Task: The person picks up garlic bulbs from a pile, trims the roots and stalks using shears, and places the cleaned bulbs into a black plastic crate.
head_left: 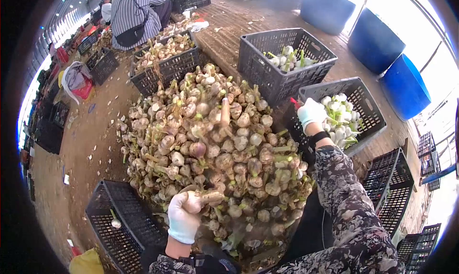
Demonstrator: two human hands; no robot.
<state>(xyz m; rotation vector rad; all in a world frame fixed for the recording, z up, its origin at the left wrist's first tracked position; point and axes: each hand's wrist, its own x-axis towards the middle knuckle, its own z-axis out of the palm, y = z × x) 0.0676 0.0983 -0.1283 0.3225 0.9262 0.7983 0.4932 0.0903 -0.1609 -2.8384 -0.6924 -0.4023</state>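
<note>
Near the bottom middle, my left hand (184, 219), in a white glove, is closed around a dirty garlic bulb (193, 202) whose stem points to the right. A big heap of unpeeled garlic (217, 149) with soil on the skins lies just beyond it. My right hand (313, 114), also gloved, is over the left edge of a black crate (370, 123) of clean white garlic (342, 113) with green stems. From its closed fingers sticks out the red end of a tool (294, 101); the rest of the tool is hidden.
Another black crate (267, 78) with white garlic stands beyond the heap, and a crate of unpeeled garlic (165, 70) at its far left. A black crate (112, 235) holding a single bulb is at lower left. Blue barrels (375, 39) line the right. A person (136, 18) sits farther back.
</note>
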